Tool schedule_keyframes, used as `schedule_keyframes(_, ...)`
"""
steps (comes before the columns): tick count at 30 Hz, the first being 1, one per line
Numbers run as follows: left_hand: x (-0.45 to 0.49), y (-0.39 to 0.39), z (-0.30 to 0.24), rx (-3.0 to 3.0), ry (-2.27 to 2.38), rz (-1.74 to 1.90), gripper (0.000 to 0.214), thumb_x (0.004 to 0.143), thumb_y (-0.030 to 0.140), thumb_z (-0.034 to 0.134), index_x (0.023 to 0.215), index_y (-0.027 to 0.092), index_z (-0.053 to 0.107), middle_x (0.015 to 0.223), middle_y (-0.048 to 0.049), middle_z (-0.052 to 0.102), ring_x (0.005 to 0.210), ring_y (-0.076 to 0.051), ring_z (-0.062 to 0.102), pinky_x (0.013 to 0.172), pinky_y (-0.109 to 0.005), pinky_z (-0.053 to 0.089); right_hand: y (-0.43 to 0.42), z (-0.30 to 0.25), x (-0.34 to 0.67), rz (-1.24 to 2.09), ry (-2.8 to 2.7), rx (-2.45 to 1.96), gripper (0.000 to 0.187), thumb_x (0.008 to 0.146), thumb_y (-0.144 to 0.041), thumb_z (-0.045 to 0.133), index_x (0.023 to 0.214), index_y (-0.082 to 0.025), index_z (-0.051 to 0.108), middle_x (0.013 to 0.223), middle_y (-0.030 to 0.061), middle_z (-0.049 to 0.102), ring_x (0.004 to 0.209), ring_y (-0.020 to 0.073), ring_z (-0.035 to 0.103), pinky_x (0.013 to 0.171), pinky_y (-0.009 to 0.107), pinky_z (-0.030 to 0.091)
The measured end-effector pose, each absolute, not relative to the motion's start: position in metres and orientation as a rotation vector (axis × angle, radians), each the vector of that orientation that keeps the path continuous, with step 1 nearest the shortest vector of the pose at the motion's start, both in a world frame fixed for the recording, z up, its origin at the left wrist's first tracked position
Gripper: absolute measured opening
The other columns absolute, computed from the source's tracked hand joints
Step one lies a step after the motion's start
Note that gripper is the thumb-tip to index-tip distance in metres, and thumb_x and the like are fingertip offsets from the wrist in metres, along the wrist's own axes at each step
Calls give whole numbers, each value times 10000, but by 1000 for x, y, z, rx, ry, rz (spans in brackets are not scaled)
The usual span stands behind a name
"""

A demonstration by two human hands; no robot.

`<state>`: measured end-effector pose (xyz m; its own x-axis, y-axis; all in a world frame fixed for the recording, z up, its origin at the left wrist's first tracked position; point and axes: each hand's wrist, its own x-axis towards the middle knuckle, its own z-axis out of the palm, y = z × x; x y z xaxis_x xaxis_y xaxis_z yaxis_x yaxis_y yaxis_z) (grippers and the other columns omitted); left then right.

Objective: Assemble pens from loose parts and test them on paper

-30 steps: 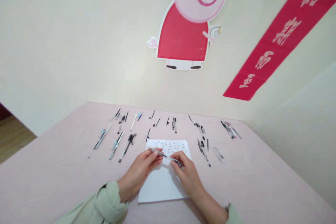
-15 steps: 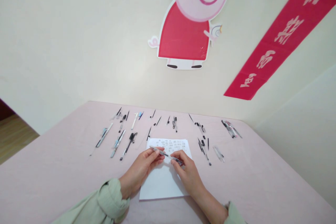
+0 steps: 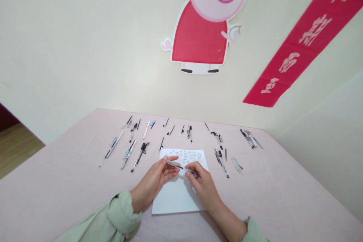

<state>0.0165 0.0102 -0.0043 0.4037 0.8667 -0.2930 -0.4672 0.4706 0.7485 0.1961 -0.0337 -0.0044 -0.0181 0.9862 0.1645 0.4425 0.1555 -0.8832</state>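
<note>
A slim pen (image 3: pixel 178 165) with a clear barrel is held slanting between my two hands, over a white sheet of paper (image 3: pixel 177 198). My left hand (image 3: pixel 155 176) grips its upper left end between thumb and fingers. At the lower right end, my right hand (image 3: pixel 200 179) pinches it with thumb and forefinger. Handwritten characters cover the top part of the sheet. Whether the pen is in one piece or two I cannot tell. Both hands hover just above the paper.
Pens and pen parts lie in groups on the pink tablecloth (image 3: pixel 70 174): black pens (image 3: pixel 139 157) and white pens (image 3: pixel 129 154) at left, dark parts (image 3: pixel 221 160) right of the paper, and a bundle of pens (image 3: pixel 251 138) at far right. A wall stands behind the table.
My left thumb and fingers have shifted slightly along the pen's left end, covering more of it. The right hand's pinch looks the same. The whole view has moved a little.
</note>
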Motion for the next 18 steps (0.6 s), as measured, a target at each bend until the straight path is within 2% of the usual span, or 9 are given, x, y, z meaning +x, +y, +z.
schedule_keyframes(7,16,12,-8,600,715,897,309,951,322,463,1088,117,649,939,-117,697,883,-188,646,905,-348,486,-34,-5,197,837,-1584,-1416,100,874,-275,536,912,-204,595,848,23,646,799,174,593,721,267,438)
schedule_keyframes(14,15,11,-9,621,660,871,313,939,314,469,1089,112,655,963,-121,704,902,-196,639,913,-353,471,-34,-5,197,925,-1581,-1410,222,937,-343,441,844,-203,585,684,-12,607,594,136,538,619,247,418)
schedule_keyframes(18,13,11,-10,630,644,843,290,911,279,501,1111,120,639,986,-119,705,903,-202,643,914,-362,460,-34,-7,197,911,-1592,-1423,259,949,-355,418,797,-204,564,639,-23,573,582,131,522,621,239,406)
